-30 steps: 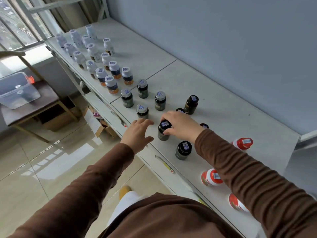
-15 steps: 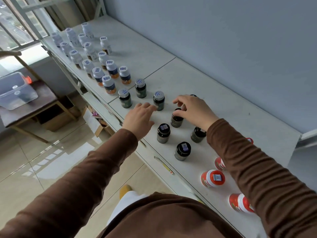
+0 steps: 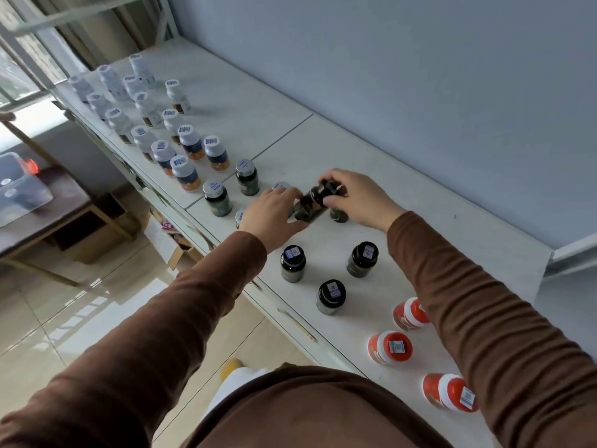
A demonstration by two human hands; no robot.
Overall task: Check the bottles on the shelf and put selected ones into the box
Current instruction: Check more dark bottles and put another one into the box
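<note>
My right hand (image 3: pixel 358 197) grips the black cap of a dark brown bottle (image 3: pixel 315 197) and tilts it over just above the white shelf (image 3: pixel 403 202). My left hand (image 3: pixel 274 213) reaches in from the left, its fingers at the bottle's lower end. Three dark black-capped bottles (image 3: pixel 292 263) stand upright nearer to me. Dark green silver-capped bottles (image 3: pixel 247 176) stand to the left. Red bottles (image 3: pixel 389 347) stand and lie at the near right. The clear plastic box (image 3: pixel 19 189) sits on a wooden table at far left.
Many white-capped bottles (image 3: pixel 190 142) fill the shelf's far left part. A blue-grey wall (image 3: pixel 420 76) backs the shelf. A lower shelf with cardboard and papers (image 3: pixel 168 231) lies below the front edge. Tiled floor (image 3: pixel 64 318) spreads to the left.
My right hand has taken a dark bottle by the cap and tipped it over. My left hand has moved right to meet the bottle's base.
</note>
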